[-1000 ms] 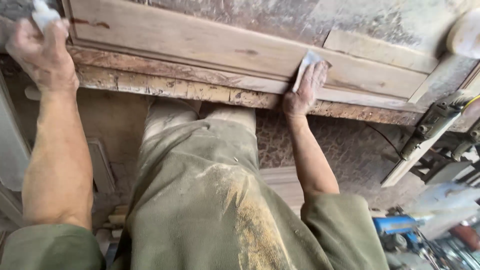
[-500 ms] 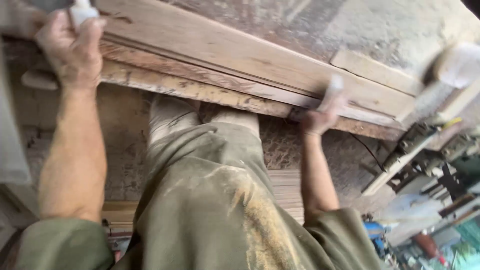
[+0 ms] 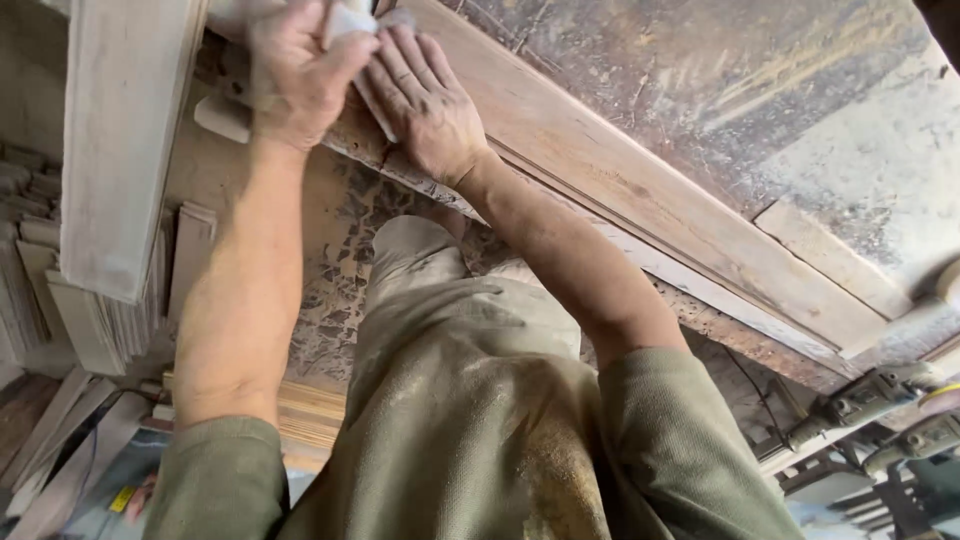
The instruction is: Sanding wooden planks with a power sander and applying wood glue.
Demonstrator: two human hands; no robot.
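At bench edge, near L end of the moulded wood panel (image 3: 640, 190): L hand (image 3: 300, 80) clenched round white sandpaper pad (image 3: 350, 18), R hand (image 3: 425, 100) flat, fingers spread on panel rail, prob. steadying it.

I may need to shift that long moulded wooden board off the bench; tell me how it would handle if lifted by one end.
The wooden board runs nearly the whole bench, so it probably feels heavy and awkward from one end. It looks thick and solid, likely stiff rather than floppy. Both hands press sandpaper on it; dust could make it slippery.
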